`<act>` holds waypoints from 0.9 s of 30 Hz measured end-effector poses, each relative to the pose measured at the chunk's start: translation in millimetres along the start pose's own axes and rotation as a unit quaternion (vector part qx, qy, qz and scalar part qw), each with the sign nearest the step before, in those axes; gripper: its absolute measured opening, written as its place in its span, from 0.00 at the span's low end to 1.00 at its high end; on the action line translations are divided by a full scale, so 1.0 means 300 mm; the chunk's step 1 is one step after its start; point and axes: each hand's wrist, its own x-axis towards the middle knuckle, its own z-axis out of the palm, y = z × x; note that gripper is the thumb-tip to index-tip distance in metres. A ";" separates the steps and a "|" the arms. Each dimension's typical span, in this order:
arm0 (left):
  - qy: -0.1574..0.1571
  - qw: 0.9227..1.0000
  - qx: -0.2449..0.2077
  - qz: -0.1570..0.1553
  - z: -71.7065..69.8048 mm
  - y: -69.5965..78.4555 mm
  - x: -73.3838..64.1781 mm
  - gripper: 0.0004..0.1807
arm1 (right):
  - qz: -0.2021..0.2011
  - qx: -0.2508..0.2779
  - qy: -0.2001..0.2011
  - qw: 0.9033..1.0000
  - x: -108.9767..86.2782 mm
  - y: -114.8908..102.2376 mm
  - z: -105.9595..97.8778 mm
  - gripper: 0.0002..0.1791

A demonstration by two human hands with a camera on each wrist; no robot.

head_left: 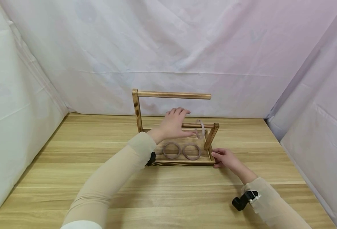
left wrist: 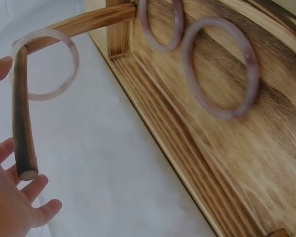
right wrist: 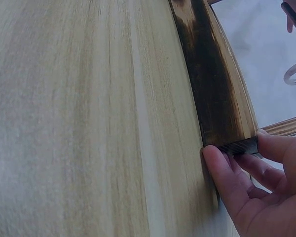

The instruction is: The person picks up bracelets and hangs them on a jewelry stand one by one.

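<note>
A wooden bangle rack (head_left: 185,163) stands on the table, with a tray base and two bars at different heights. One pale translucent bangle (head_left: 203,129) hangs around the lower bar (head_left: 189,125), near its post. My left hand (head_left: 172,124) is beside that bar's free end, thumb close to the bangle and fingers spread past the bar in the left wrist view. Two mauve bangles, a left one (head_left: 172,158) and a right one (head_left: 191,159), lie flat in the tray. At the tray's front right corner, my right hand (head_left: 227,158) grips the wood between thumb and fingers.
Above and behind the left hand runs the upper bar (head_left: 174,94), held by a post at the left. The wood-grain table (head_left: 185,197) ends at a white cloth backdrop (head_left: 168,47), with cloth walls on both sides.
</note>
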 end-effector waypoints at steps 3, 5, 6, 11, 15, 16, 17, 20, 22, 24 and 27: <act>-0.007 1.000 -0.004 -0.003 0.004 -0.013 -0.009 0.47 | 0.001 0.000 0.001 1.000 -0.001 0.001 0.000 0.26; -0.006 1.000 -0.010 -0.005 0.003 -0.020 -0.017 0.47 | 0.000 0.000 0.002 1.000 -0.001 0.002 -0.001 0.26; -0.005 1.000 -0.012 -0.007 0.004 -0.024 -0.020 0.47 | 0.000 0.000 0.002 1.000 0.000 0.002 -0.001 0.26; 0.000 1.000 -0.019 -0.014 0.008 -0.045 -0.037 0.47 | 0.002 0.000 0.001 1.000 -0.001 0.001 -0.001 0.26; -0.001 1.000 -0.023 -0.021 0.014 -0.063 -0.049 0.47 | 0.005 -0.002 0.003 1.000 -0.003 -0.001 0.000 0.27; -0.002 0.999 -0.025 -0.024 0.016 -0.067 -0.052 0.47 | 0.005 -0.002 0.004 1.000 -0.003 -0.001 0.000 0.27; -0.004 0.999 -0.026 -0.025 0.017 -0.072 -0.055 0.47 | 0.006 -0.002 0.004 1.000 -0.003 -0.001 0.000 0.27; -0.009 0.999 -0.028 -0.031 0.021 -0.084 -0.064 0.47 | 0.007 -0.001 0.004 1.000 -0.002 0.000 -0.001 0.26; -0.007 0.999 -0.030 -0.034 0.025 -0.092 -0.070 0.47 | 0.007 -0.001 0.003 1.000 -0.001 0.001 -0.001 0.26; -0.006 0.999 -0.034 -0.037 0.027 -0.100 -0.077 0.47 | 0.007 -0.001 0.003 1.000 -0.001 0.002 -0.001 0.26; -0.007 0.998 -0.037 -0.042 0.031 -0.112 -0.087 0.48 | 0.005 0.002 0.002 1.000 0.000 0.003 -0.001 0.26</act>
